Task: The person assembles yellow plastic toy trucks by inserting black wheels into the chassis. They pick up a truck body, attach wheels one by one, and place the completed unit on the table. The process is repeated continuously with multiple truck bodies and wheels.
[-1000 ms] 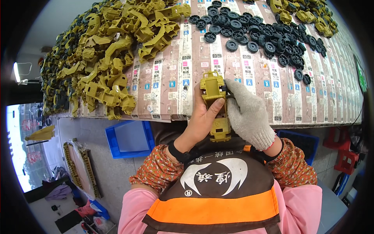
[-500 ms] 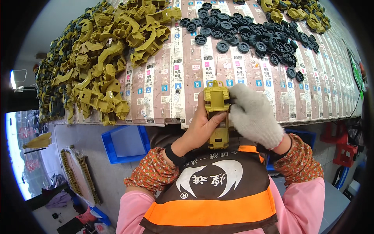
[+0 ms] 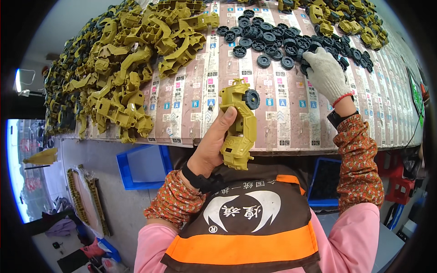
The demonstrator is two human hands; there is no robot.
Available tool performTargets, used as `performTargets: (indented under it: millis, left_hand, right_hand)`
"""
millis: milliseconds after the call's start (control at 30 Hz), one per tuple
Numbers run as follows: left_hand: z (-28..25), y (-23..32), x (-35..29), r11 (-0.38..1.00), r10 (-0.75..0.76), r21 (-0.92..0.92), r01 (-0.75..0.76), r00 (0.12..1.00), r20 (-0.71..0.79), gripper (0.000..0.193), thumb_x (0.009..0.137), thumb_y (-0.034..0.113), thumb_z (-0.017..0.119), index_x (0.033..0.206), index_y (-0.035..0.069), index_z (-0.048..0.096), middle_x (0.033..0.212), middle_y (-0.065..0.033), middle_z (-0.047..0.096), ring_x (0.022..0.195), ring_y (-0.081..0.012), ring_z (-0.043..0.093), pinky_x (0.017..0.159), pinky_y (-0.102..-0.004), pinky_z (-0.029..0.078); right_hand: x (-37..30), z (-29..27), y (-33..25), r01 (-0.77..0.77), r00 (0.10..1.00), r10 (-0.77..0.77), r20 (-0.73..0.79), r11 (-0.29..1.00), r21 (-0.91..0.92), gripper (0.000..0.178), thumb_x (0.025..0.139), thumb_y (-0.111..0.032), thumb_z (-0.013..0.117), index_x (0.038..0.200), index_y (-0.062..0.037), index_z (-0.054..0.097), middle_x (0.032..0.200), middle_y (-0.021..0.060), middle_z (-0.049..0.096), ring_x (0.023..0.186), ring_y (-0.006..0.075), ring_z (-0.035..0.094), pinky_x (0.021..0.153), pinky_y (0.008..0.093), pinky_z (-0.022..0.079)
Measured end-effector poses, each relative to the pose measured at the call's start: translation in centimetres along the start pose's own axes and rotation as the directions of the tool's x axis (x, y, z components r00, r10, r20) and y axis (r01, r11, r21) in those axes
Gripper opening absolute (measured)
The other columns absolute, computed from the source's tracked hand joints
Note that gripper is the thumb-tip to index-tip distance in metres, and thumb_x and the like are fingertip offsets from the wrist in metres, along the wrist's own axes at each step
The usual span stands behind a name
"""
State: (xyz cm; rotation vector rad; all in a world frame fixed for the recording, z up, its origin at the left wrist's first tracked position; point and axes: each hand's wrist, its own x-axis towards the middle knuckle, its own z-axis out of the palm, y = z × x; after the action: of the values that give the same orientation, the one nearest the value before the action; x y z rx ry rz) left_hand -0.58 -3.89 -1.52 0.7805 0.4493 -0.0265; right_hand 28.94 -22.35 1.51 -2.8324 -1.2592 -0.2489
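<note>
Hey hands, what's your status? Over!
Left hand gripping yellow toy body, dark wheel at its side. Gloved right hand at loose wheels. Nothing visibly in the way.

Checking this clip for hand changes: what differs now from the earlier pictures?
The gloved right hand has left the toy vehicle body and moved forward and right to the loose black wheels; whether it grips one is unclear. The body has been turned, showing a mounted wheel on its right. The left hand still holds it; the heap of yellow parts looks unchanged.
</note>
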Motion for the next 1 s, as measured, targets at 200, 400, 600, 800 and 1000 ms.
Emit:
performTargets:
  millis: [200,400,600,800,1000]
  left_hand:
    - [0.2,-0.1,0.2,0.999,0.019,-0.047,-0.02,1.0,-0.021,0.062,0.103,0.061,0.062,0.135,0.008,0.061,0.115,-0.0083,0.073,0.098,-0.0192,0.076,0.081,-0.0348,0.065]
    - [-0.7,-1.0,0.8,0.995,0.048,-0.091,-0.051,0.998,-0.043,0.06,0.102,0.062,0.064,0.131,0.009,0.063,0.112,-0.0083,0.074,0.094,-0.0194,0.076,0.077,-0.0343,0.065]
    - [0.4,-1.5,0.6,0.998,0.068,0.019,-0.067,0.994,-0.08,0.063,0.102,0.068,0.059,0.127,0.01,0.063,0.106,-0.0056,0.073,0.091,-0.0174,0.074,0.075,-0.0324,0.064]
    - [0.5,-0.5,1.0,0.978,0.176,-0.084,-0.191,0.972,-0.157,0.06,0.105,0.067,0.054,0.125,0.012,0.062,0.103,-0.0029,0.071,0.089,-0.0153,0.071,0.077,-0.0325,0.061]
    - [0.3,-1.0,2.1,0.927,0.347,-0.076,-0.368,0.916,-0.201,0.05,0.106,0.058,0.06,0.126,0.012,0.056,0.104,-0.0024,0.066,0.09,-0.0139,0.069,0.075,-0.0322,0.061]
  right_hand:
    - [-0.6,0.4,0.7,0.021,0.988,-0.005,-0.151,0.994,0.105,0.014,0.095,-0.011,0.065,0.107,-0.0057,0.07,0.111,0.0179,0.065,0.104,0.0376,0.067,0.089,0.0503,0.056]
    - [-5.4,-3.2,-6.3,0.019,0.999,0.009,-0.032,0.624,0.781,0.02,0.096,-0.01,0.069,0.115,-0.0047,0.072,0.098,0.0157,0.075,0.086,0.0248,0.074,0.078,0.0368,0.058]
    - [-8.1,-2.8,-11.3,-0.059,0.994,0.109,0.012,0.439,0.896,0.024,0.095,-0.01,0.069,0.117,-0.0022,0.073,0.094,0.0164,0.076,0.084,0.0246,0.075,0.076,0.0351,0.057]
    - [-9.6,-3.9,-12.3,-0.14,0.99,0.084,0.117,0.367,0.92,0.022,0.096,-0.01,0.068,0.115,-0.0013,0.073,0.096,0.0176,0.075,0.087,0.0262,0.076,0.079,0.0363,0.058]
    - [-11.9,-3.9,-14.5,0.004,1.0,0.005,-0.007,0.426,0.905,0.025,0.094,-0.006,0.07,0.118,-0.0029,0.071,0.099,0.0191,0.074,0.087,0.0373,0.074,0.079,0.0424,0.058]
